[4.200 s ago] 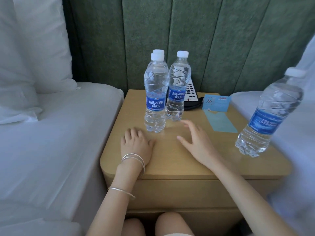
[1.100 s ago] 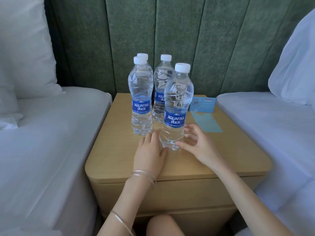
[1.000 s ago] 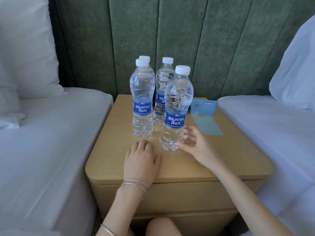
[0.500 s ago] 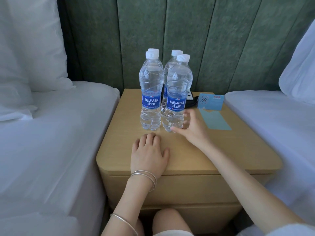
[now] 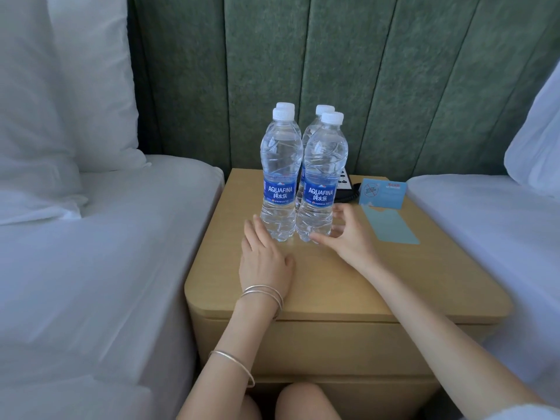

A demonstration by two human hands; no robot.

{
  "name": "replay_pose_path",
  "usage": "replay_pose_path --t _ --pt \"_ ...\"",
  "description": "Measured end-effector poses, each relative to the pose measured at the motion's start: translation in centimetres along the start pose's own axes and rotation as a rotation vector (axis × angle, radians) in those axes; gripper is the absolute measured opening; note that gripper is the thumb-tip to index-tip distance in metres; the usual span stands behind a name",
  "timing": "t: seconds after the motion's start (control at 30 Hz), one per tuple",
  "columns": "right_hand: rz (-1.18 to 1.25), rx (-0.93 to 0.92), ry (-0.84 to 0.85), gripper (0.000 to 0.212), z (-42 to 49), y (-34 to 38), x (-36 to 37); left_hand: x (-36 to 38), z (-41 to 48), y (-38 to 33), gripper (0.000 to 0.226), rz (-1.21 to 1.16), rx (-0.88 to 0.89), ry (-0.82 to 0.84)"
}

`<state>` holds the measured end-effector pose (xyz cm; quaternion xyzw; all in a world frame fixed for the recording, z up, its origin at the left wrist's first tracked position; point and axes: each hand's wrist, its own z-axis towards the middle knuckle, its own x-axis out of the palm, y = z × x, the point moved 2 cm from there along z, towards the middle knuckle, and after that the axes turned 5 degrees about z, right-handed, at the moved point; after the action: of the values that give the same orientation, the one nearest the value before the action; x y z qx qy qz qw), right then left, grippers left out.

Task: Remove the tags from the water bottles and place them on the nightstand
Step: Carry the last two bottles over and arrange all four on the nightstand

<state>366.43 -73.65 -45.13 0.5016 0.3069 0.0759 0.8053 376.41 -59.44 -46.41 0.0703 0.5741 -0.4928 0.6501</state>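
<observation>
Several clear Aquafina water bottles with blue labels and white caps stand in a tight cluster at the back middle of the wooden nightstand (image 5: 348,283). No tag shows on any of them. The front left bottle (image 5: 280,177) and front right bottle (image 5: 322,177) hide most of the two behind. My left hand (image 5: 265,262) lies flat on the nightstand, fingertips by the base of the front left bottle. My right hand (image 5: 348,234) curves loosely around the base of the front right bottle, thumb at its front, fingers apart.
A black phone (image 5: 345,186) sits behind the bottles. A blue standing card (image 5: 382,194) and a flat pale blue card (image 5: 391,225) lie at the back right. White beds flank the nightstand, left (image 5: 91,253) and right (image 5: 500,237). A green padded headboard (image 5: 378,86) is behind.
My right hand brought a bottle in from the right, set it down and slid it back beside the others; its grip has now loosened. My left hand moved forward to the front left bottle.
</observation>
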Motion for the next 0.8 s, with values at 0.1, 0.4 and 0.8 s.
replay_pose_path --t 0.1,0.4,0.8 --pt "0.015 0.001 0.000 0.071 0.1 -0.1 0.0 -0.1 1.7 0.5 0.096 -0.110 -0.058 0.038" --pt "0.040 0.005 -0.008 0.072 0.2 -0.6 0.0 0.3 4.0 0.2 0.080 -0.213 -0.005 0.067" --pt "0.025 0.008 -0.008 0.071 -0.2 -0.1 -0.2 0.1 4.1 0.5 0.078 -0.216 0.002 0.062"
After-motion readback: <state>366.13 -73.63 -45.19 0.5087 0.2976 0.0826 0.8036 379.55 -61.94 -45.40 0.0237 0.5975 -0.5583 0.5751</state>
